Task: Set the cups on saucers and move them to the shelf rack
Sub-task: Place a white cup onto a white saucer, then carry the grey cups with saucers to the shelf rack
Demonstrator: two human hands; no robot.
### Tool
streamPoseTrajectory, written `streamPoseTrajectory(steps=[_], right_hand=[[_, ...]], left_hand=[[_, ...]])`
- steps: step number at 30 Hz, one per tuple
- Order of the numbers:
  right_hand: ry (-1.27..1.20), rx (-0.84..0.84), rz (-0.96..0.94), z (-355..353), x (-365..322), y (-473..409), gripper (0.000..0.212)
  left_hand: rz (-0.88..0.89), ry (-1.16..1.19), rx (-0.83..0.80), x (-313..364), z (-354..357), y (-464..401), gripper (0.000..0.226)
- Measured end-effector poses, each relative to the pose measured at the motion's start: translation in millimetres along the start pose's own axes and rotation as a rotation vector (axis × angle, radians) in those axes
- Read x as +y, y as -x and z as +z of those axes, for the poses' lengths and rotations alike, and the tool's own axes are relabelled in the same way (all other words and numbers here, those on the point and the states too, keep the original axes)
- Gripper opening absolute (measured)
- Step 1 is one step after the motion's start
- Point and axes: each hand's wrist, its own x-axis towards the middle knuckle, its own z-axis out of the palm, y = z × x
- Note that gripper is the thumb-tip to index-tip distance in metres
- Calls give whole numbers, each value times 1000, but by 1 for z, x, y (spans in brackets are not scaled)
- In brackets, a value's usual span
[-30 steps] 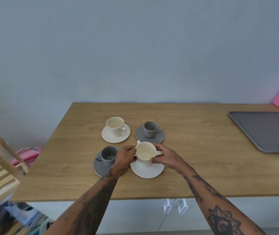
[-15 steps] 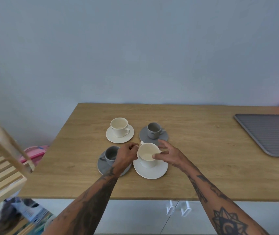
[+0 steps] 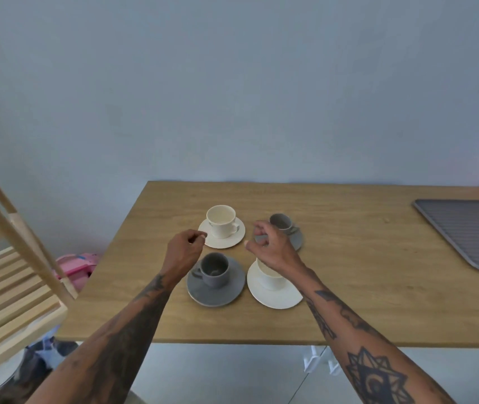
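Both hands hover empty above the surface (image 3: 363,258), fingers loosely curled: left hand (image 3: 185,252) just beside the far white cup (image 3: 221,225) on its saucer, right hand (image 3: 273,248) over the near white cup (image 3: 271,278), partly hiding it. The near grey cup (image 3: 213,269) sits on its saucer between the wrists; the far grey cup (image 3: 282,221) lies just beyond the right hand; the shelf rack (image 3: 8,275) stands well left of the left hand.

Wooden table (image 3: 349,301) with four saucers (image 3: 216,291), each under a cup, and a grey mat (image 3: 471,231).
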Motion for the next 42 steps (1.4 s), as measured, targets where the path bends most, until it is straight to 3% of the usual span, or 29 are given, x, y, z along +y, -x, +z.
streamPoseTrajectory(steps=[6, 19, 28, 42], right_hand=[[60, -11, 61, 32, -13, 2, 58], [51, 135, 304, 97, -1, 47, 45], [-480, 208, 542, 117, 1, 58, 41], [-629, 195, 558, 127, 4, 47, 26]], left_hand=[[-18, -16, -54, -27, -21, -1, 27], [21, 47, -456, -57, -25, 1, 37], [103, 180, -470, -62, -16, -7, 32], [-143, 391, -527, -72, -22, -13, 29]])
